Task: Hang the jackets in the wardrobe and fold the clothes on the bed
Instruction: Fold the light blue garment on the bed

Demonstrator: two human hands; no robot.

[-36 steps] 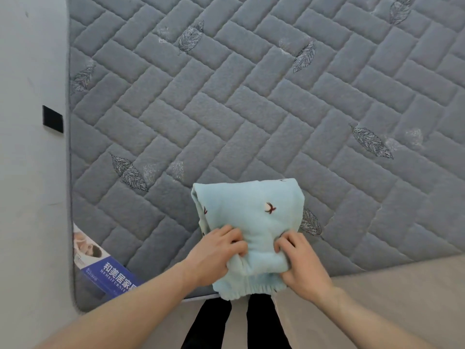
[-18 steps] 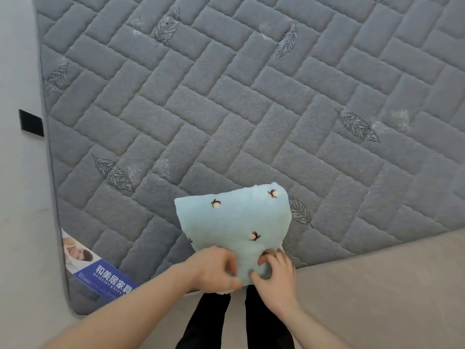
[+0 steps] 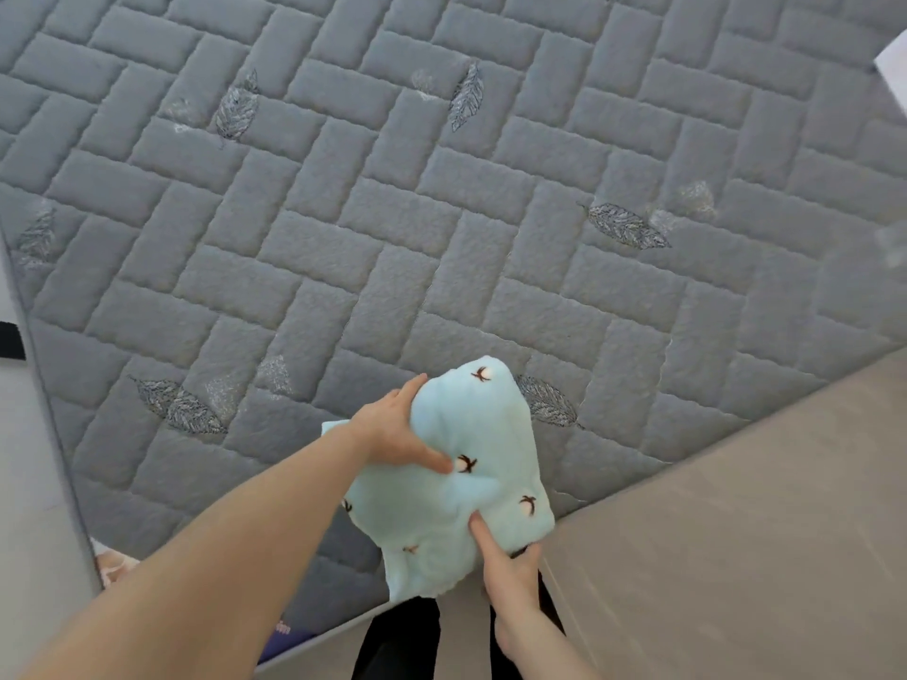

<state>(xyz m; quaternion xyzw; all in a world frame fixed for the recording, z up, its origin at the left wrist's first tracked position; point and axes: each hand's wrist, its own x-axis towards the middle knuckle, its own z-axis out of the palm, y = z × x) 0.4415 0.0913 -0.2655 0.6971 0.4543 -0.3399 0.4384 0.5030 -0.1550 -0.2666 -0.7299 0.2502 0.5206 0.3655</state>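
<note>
1. My left hand [image 3: 392, 434] grips the far left side of the pale blue fleece garment with small brown bird prints [image 3: 466, 483], thumb pressed into the front and fingers curled round behind its edge.
2. My right hand [image 3: 510, 571] pinches the garment's near right part, one finger pushed up into the cloth and the others tucked beneath.
3. Half a second ago both hands were bunched together at the bundle's near edge; now they sit apart, the left further up, the right lower.
4. The garment has turned and tilted: its top points far and right, and it hangs lifted over the near edge of the grey quilted mattress with embroidered leaves [image 3: 441, 213].
5. The bed now fills more of the view, and the beige floor [image 3: 736, 532] lies to the right.
</note>
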